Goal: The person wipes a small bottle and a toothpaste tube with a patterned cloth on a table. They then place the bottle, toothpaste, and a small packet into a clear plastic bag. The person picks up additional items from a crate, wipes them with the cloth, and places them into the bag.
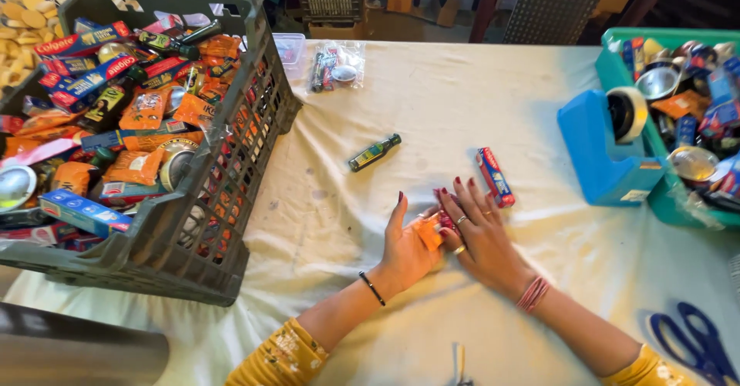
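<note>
On the white tablecloth (462, 93), the left hand (407, 249) stands on edge against a small orange sachet (430, 232). The right hand (479, 232) lies spread, fingers flat over red sachets (445, 218). A red toothpaste box (495, 176) lies just beside.

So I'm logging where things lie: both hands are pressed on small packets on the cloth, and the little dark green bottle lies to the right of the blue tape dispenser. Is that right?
Not quite. In the head view the little dark green bottle lies left of the blue tape dispenser. The left hand and right hand do rest on small packets.
</note>
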